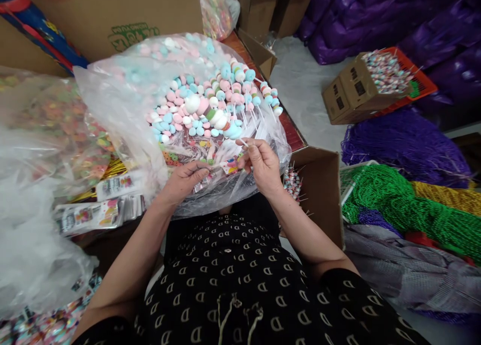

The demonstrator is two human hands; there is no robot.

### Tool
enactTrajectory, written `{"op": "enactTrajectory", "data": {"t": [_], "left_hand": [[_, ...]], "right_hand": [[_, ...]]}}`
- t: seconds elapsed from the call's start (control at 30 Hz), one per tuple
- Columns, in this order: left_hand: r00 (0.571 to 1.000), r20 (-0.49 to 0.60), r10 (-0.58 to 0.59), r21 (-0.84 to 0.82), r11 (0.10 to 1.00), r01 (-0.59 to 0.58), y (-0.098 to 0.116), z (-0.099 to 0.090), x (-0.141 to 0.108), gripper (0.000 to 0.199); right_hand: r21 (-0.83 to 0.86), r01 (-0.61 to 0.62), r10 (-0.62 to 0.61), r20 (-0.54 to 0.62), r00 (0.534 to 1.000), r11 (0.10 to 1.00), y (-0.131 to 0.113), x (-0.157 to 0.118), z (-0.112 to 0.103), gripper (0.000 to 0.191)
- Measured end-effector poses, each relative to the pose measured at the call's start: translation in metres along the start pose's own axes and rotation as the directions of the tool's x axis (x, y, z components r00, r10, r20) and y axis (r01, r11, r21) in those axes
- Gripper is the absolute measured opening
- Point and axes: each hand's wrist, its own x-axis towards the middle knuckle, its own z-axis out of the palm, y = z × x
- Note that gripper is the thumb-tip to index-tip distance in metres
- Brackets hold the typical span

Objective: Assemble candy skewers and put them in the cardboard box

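Observation:
A large clear plastic bag (233, 185) lies over my lap and holds a heap of pink, blue and white marshmallow candy skewers (203, 104) on white sticks. My right hand (261, 164) pinches a thin white stick (243, 142) between thumb and fingers above the bag. My left hand (186, 181) rests on the bag with its fingers curled, and what they hold is hard to see. A small printed card (229, 166) sits between my hands, close to my right fingers.
An open cardboard box (319, 195) with candy skewers stands at my right, beside heaps of green and purple bead necklaces (398, 210). A bag of colourful candy (63, 119) and silver packets (97, 214) lie at my left. An orange crate (417, 84) sits at the upper right.

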Motion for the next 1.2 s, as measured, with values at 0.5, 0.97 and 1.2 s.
{"op": "enactTrajectory", "data": {"t": [0.5,0.97,1.2], "left_hand": [[0.987,-0.141,-0.080,-0.249,0.968,0.043,0.004,0.001,-0.001,0.044],[0.984,-0.117,-0.137,-0.306,0.947,0.095,0.007,-0.006,-0.009,0.053],[0.996,-0.030,-0.089,-0.145,0.986,0.083,0.010,0.002,-0.009,0.050]], "right_hand": [[-0.160,-0.007,-0.006,-0.079,0.997,0.987,0.002,0.005,-0.004,0.040],[-0.508,0.141,-0.096,0.115,0.989,0.849,0.006,0.007,-0.003,0.034],[-0.195,-0.085,0.121,0.180,0.976,0.977,-0.012,0.002,0.021,0.040]]}}
